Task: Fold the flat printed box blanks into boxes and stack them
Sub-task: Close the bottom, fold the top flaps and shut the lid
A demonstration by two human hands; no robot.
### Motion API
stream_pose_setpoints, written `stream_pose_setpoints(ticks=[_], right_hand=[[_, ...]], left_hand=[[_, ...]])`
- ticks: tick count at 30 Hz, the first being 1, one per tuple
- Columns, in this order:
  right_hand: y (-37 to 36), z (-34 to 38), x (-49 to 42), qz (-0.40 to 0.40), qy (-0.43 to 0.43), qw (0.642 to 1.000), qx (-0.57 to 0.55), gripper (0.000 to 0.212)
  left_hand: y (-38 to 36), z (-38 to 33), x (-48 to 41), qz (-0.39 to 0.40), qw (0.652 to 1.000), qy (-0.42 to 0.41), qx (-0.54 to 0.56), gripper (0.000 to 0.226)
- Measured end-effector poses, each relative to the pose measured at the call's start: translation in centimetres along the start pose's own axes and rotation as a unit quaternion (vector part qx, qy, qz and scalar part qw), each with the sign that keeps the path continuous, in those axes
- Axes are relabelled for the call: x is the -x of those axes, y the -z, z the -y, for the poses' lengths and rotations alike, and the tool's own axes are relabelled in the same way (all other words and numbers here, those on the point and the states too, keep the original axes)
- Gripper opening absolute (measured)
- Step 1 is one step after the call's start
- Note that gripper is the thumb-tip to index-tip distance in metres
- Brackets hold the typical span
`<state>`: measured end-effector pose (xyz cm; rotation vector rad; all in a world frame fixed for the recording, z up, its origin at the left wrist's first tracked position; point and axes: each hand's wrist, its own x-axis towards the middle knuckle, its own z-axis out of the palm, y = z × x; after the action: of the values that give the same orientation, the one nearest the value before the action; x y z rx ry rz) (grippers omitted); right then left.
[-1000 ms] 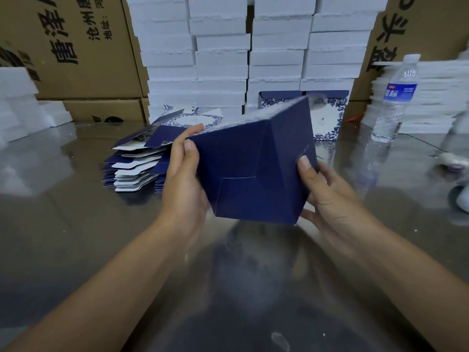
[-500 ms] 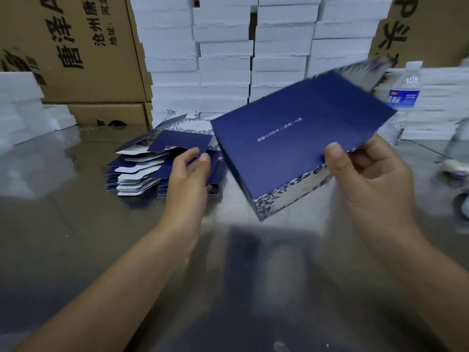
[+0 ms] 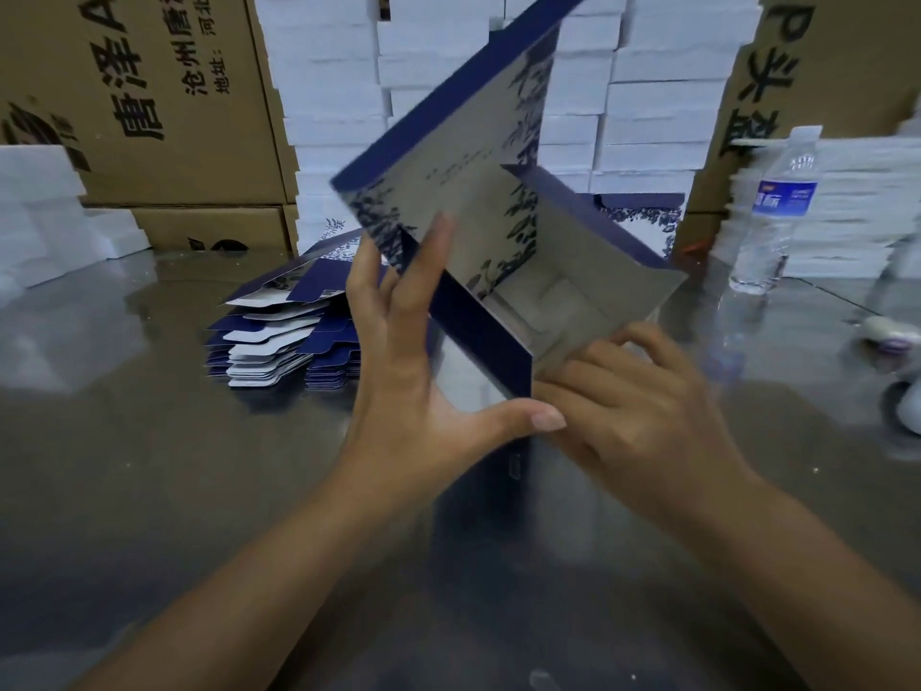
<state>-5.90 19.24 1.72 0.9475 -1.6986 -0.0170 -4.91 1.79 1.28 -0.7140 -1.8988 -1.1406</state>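
Left grip [image 3: 413, 381] spread flat against the half-folded dark-blue printed cardboard box [image 3: 463, 192], right grip [image 3: 633, 406] curled round its lower edge, box tilted mid-air over the glossy grey tabletop [image 3: 149, 466].

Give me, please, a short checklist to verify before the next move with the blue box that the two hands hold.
1. Blue box supported by both hands: ok.
2. Left hand against the dark side wall, fingers straight, thumb under the corner: ok.
3. Right hand with fingers curled on the lower edge: ok.
4. Lid flap raised, inside open to view: ok.
5. Bottom flaps fully locked: cannot tell, the inside is blurred.
6. Water bottle upright and apart from the box: ok.
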Motion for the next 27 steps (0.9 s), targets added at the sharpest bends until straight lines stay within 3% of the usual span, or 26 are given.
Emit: stream_pose_setpoints(ticks=[5,9,13,18,21,24,27], right_hand=[[0.7,-0.3,-0.4,0.05,-0.018,0.998,-0.041,0.028],[1.9,-0.4,-0.9,0.134,-0.082,0.978,-0.14,0.028],[3.0,0.3,-1.2,0.144,-0.163,0.948,-0.233,0.04],[3.3,0.4,-2.3,0.18,-0.193,0.95,-0.168,0.043],[3.1,0.6,-3.7,0.226,-0.246,0.925,-0.181,0.047],[2.2,0.0,-5.5,0.316,-0.283,0.89,-0.163,0.04],[0.6,-0.7,-7.7,0.424,-0.269,0.851,-0.153,0.01]], left_hand=[[-0.3,0.0,0.1,-0.017,0.997,-0.038,-0.067,0.075],[-0.4,0.0,0.2,-0.013,0.998,-0.033,-0.046,0.076],[0.2,0.2,-0.1,0.011,0.999,-0.022,-0.032,0.078],[0.2,0.5,-0.2,0.034,0.996,-0.075,-0.037,0.087],[-0.1,0.4,-0.3,0.031,0.991,-0.117,-0.062,0.085],[-0.1,0.5,-0.4,0.02,0.988,-0.133,-0.079,0.084],[0.0,0.7,-0.2,0.023,0.988,-0.134,-0.079,0.083]])
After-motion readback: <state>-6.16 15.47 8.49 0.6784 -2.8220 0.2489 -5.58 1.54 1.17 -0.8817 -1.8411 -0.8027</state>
